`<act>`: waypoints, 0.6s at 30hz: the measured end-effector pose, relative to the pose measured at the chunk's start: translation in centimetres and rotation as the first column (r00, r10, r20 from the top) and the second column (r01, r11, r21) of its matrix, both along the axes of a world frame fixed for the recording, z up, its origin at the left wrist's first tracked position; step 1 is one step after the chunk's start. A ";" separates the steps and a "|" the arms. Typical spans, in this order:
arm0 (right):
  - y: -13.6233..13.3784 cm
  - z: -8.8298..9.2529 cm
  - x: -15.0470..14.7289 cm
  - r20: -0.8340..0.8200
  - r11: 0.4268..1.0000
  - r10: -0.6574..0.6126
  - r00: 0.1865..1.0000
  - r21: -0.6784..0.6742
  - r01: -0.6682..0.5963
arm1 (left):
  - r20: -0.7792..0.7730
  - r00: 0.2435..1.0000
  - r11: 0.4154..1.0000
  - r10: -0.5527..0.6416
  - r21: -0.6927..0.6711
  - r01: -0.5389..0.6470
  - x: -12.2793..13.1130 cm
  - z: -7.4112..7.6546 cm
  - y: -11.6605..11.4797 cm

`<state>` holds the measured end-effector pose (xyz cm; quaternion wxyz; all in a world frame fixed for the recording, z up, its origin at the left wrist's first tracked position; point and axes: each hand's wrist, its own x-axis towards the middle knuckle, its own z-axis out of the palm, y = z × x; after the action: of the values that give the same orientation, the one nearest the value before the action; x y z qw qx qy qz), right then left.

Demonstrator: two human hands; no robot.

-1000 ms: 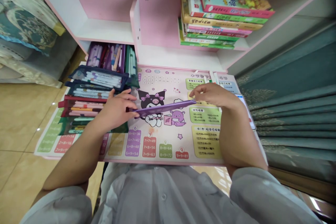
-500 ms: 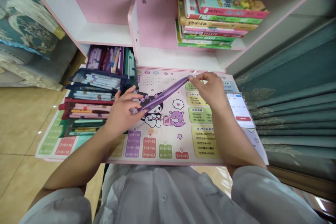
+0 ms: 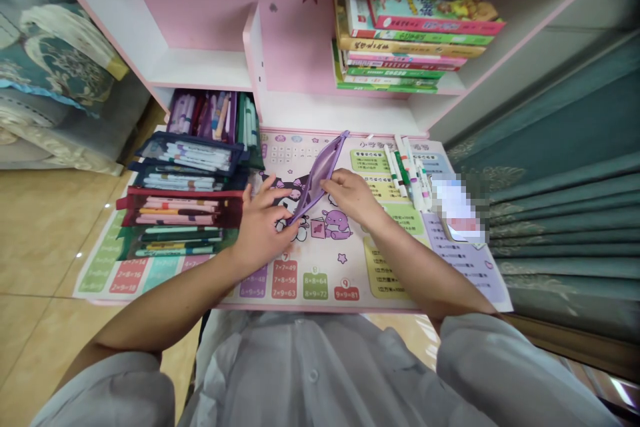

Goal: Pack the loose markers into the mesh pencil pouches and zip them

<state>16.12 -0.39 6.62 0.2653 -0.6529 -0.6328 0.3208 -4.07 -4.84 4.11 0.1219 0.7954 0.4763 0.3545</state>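
A purple mesh zipper pouch [image 3: 324,170] is held slantwise over the middle of the desk, its mouth parted. My left hand [image 3: 265,223] pinches its near lower end between thumb and finger, the other fingers spread. With thumb and fingertips, my right hand [image 3: 353,195] grips the pouch's right edge near the middle. To the right of that hand lie several loose markers [image 3: 407,170] with white barrels and coloured bands. Left of my left hand, pen-filled pouches sit in a row: a red one [image 3: 175,207], a green one [image 3: 175,240] and blue ones [image 3: 195,153].
More filled pouches [image 3: 215,113] stand at the back left under the shelf. A stack of books [image 3: 410,33] rests on the shelf at the right. A phone [image 3: 457,210] lies at the desk's right side, near the curtain [image 3: 560,200]. A printed mat [image 3: 300,287] covers the desk.
My right hand has moved from the pouch's far end down to its edge, nearer my left hand. The pouch has turned more upright and its mouth has opened. The markers are now uncovered.
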 end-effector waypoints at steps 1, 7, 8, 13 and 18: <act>0.0 0.2 0.1 0.021 1.000 0.022 1.000 -0.005 -0.022 | -0.010 1.000 0.999 -0.019 -0.030 0.019 0.1 0.1 -0.1; -0.5 1.0 0.7 0.074 0.971 0.225 0.972 -0.102 -0.217 | 0.018 0.997 0.969 -0.074 -0.234 0.077 -0.5 1.1 0.0; -0.6 1.0 0.8 0.067 0.962 0.256 0.964 -0.109 -0.248 | 0.032 0.997 0.965 -0.068 -0.252 0.073 -0.6 1.3 0.1; -1.0 1.2 0.6 0.028 0.923 0.364 0.931 -0.141 -0.357 | -0.007 1.000 0.956 0.026 -0.291 -0.027 -0.5 1.0 0.7; -0.9 1.6 0.7 0.075 0.907 0.397 0.915 -0.182 -0.379 | -0.017 1.000 0.979 0.012 -0.203 -0.015 -0.1 -0.3 1.2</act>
<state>16.82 -1.31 8.23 0.1065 -0.5500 -0.7353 0.3815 -4.21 -3.68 3.79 0.1963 0.7784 0.5161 0.2986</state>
